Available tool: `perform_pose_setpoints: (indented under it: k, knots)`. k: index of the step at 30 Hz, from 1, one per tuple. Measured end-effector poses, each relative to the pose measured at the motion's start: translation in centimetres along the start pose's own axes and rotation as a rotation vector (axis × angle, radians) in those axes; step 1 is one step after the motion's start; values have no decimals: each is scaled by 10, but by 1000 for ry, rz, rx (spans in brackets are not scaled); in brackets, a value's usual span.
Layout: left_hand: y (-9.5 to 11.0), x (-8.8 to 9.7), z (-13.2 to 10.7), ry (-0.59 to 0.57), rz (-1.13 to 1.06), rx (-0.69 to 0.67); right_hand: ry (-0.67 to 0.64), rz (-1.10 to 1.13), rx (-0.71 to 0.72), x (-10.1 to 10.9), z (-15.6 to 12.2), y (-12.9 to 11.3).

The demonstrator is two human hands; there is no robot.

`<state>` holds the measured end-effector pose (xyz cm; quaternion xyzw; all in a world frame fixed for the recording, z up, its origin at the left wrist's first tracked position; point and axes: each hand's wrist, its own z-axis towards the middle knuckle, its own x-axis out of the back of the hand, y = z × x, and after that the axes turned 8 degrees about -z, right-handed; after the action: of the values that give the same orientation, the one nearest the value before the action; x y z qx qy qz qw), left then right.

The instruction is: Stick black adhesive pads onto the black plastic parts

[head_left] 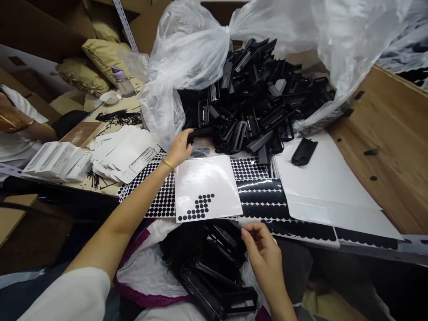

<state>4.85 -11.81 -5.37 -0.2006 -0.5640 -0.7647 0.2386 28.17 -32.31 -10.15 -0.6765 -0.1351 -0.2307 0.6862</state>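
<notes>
My left hand (179,149) reaches to the front edge of a heap of black plastic parts (247,102). Its fingers are curled around the end of one dark part, mostly hidden by the hand. A white sheet (207,178) with a few rows of round black stickers (200,206) lies just in front of it. My right hand (262,252) is at the near table edge, right of that sheet, thumb and fingertips pressed together; anything between them is too small to make out. Below the edge, more black plastic parts (214,267) rest in a white bag with a purple rim (147,285).
Full sticker sheets (160,196) and strips of black stickers (264,198) lie under the white sheet. At right are white boards (321,187), a single black part (304,151) and a wooden panel (384,147). Printed cards (123,151), small boxes (55,160) and another person's arm (30,127) are left.
</notes>
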Motion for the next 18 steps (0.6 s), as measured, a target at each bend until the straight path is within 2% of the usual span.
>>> perform_pose_setpoints:
  k: [2, 3, 5, 7, 9, 11, 13, 15, 16, 18]
  knots:
    - [-6, -6, 32, -5, 236, 4, -29, -33, 22, -5, -1, -4]
    - [-7, -9, 43, -13, 277, 16, -40, -49, 36, -6, -1, -6]
    - [-6, -13, 52, -37, 310, 41, -61, -87, 63, -8, -1, -11]
    - [-2, -14, 47, -40, 315, 47, -80, -132, 87, -9, 1, -14]
    - [4, -14, 29, -31, 274, 44, -91, -181, 116, -12, 4, -15]
    - [10, -14, 1, -16, 97, 57, -98, -240, 166, -20, 10, -17]
    - [15, -17, -33, -14, -257, 127, -115, -312, 233, -34, 16, -18]
    - [19, -22, -68, -39, -718, 265, -139, -388, 290, -51, 23, -19]
    - [20, -25, -84, -47, -881, 328, -149, -430, 302, -59, 26, -19]
    - [21, -30, -112, -41, -1069, 441, -171, -504, 283, -71, 32, -19]
